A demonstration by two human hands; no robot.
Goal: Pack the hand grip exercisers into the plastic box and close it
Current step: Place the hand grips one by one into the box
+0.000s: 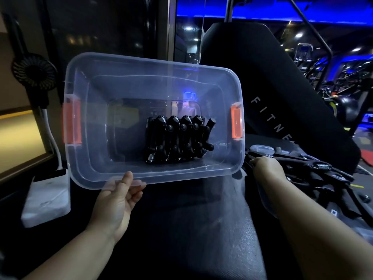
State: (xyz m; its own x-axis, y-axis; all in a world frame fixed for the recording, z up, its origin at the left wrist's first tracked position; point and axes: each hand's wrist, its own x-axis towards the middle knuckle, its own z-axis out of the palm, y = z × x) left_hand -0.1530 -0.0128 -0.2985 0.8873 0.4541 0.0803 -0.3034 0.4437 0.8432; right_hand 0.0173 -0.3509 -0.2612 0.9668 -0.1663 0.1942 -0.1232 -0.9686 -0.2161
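The left hand (119, 196) sits nearest, pinching the near rim of the clear rectangular plastic box (84, 158), thumb on top of the lip and fingers beneath it, so the box tips its open mouth toward the camera. Orange latches (72, 120) hang on both short ends of the box. On the box floor, right of centre, a tight row of black spring-loaded hand grip exercisers (177, 138) is already packed. Just right of the box, the right hand (268, 168) rests knuckles-up on a loose pile of black exercisers (319, 172). Its fingers are hidden beneath it, so I cannot tell whether they grip one. What looks like the clear plastic lid (262, 148) lies under that pile. The step in hand seems to be fetching the next exerciser. Best to lift one piece free of the tangled springs, hold the box steady, and set it against the row with handles aligned, saving the left of the box floor for the rest.
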